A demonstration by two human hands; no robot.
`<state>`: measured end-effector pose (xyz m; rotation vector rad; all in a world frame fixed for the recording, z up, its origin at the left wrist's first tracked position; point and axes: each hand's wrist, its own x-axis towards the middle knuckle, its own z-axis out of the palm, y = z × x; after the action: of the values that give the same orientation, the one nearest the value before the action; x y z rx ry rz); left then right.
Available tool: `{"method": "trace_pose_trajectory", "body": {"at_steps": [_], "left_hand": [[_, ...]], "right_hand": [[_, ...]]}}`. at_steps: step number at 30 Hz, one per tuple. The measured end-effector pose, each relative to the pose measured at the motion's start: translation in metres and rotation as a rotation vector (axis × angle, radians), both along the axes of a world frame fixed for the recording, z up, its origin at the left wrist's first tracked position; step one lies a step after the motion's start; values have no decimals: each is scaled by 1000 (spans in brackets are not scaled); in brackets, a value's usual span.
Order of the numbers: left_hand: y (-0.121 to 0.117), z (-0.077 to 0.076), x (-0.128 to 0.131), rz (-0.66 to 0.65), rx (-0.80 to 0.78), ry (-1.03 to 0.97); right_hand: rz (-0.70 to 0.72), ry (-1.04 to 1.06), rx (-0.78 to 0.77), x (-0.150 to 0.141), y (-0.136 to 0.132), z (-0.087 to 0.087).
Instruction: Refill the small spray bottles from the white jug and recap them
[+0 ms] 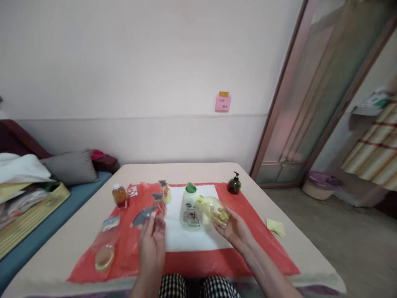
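Note:
My left hand [151, 234] pinches a grey trigger spray head [144, 215] over the red sheet. My right hand [234, 227] is wrapped round a see-through yellowish plastic bottle [212, 207], tilted on its side with its neck pointing left. Just left of that bottle stands a white bottle with a green top [190, 213] on a white sheet [176, 242]. Behind my left hand are two small spray bottles with grey heads, a yellowish one [166, 194] and a reddish one [159, 203].
A red plastic sheet [248, 231] covers the table's middle. On the left are an amber bottle [120, 197], a small printed card [132, 191] and a clear packet with a round ring [104, 258]. A dark green pump bottle [234, 185] and yellow notes [275, 227] lie right.

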<state>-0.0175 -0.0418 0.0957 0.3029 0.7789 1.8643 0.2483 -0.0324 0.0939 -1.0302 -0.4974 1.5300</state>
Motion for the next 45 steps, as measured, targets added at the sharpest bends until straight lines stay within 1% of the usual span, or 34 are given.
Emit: {"method": "trace_pose_trajectory", "body": {"at_steps": [1, 2, 3, 4, 5, 7, 11, 15, 17, 19, 22, 25, 27, 29, 31, 34, 38, 42, 44, 45], "left_hand": [[3, 14, 0, 22, -2, -40], [6, 26, 1, 19, 10, -143], [8, 36, 1, 31, 23, -221], [9, 44, 2, 46, 30, -259], [9, 50, 3, 54, 39, -273], [8, 53, 4, 71, 54, -252], [2, 47, 6, 80, 41, -205], [-4, 42, 10, 74, 55, -196], [-7, 39, 15, 52, 62, -166], [-12, 34, 23, 8, 32, -113], [-21, 23, 34, -72, -50, 75], [-30, 14, 40, -156, -39, 356], [-36, 13, 41, -151, -9, 514], [-40, 13, 40, -133, -1, 598], [-43, 15, 39, -158, -2, 596], [-45, 17, 40, -209, 2, 501], [-48, 17, 44, -237, -4, 380], [-46, 14, 44, -335, -16, 239], [-44, 13, 41, -337, -31, 213], [-44, 12, 40, -331, -39, 204]], "right_hand": [[2, 83, -16, -2, -9, -4], [3, 160, -26, -5, -17, -7], [7, 224, -30, -8, -24, -9], [13, 265, -29, -11, -30, -10], [27, 280, -22, -13, -36, -11], [54, 286, 4, -18, -43, -10], [76, 235, 54, -24, -50, -8], [47, 193, 76, -29, -53, -8], [18, 188, 74, -35, -56, -8], [-3, 183, 79, -44, -61, -7], [-1, 183, 141, -59, -69, -5], [-25, 143, 212, -73, -78, -6], [-59, 67, 238, -80, -83, -7], [-89, -7, 259, -85, -87, -10], [-104, -45, 275, -89, -89, -12], [-109, -55, 277, -92, -92, -16], [-127, -59, 279, -93, -97, -19], [-139, -102, 296, -94, -99, -24], [-113, -131, 284, -96, -98, -28], [-78, -129, 249, -97, -97, -31]]}}
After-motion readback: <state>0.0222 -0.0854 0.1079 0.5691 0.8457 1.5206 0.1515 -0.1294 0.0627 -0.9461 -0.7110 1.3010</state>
